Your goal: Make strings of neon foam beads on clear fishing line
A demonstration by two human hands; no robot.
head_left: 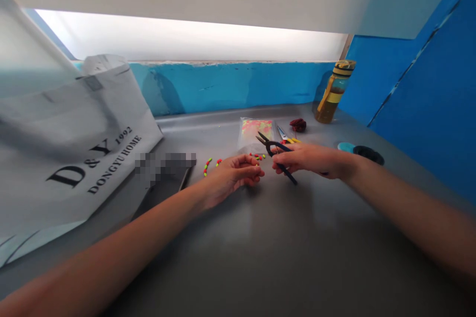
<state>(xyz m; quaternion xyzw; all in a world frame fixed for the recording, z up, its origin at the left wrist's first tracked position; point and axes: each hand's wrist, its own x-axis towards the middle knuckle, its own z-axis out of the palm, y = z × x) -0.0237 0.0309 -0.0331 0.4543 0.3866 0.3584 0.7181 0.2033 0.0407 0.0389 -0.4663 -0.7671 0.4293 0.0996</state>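
My right hand (303, 158) is closed around dark-handled pliers (271, 148), whose jaws point up and to the left, slightly apart. To their left, my left hand (240, 173) has its fingertips pinched together; a small yellowish bit shows at them, too small to name for sure. Red and yellow-green beads (207, 166) lie in a curved row left of that hand. More beads (258, 156) rest on the table just behind the fingers. A clear bag of colourful beads (256, 130) lies flat beyond the pliers.
Scissors (284, 134) and a dark red bundle (298, 125) lie at the back. A bottle of brown liquid (330, 94) stands near the right corner. Black and teal rolls (368, 154) sit beyond my right wrist. A white bag (74, 153) and a dark flat device (167, 183) are at left.
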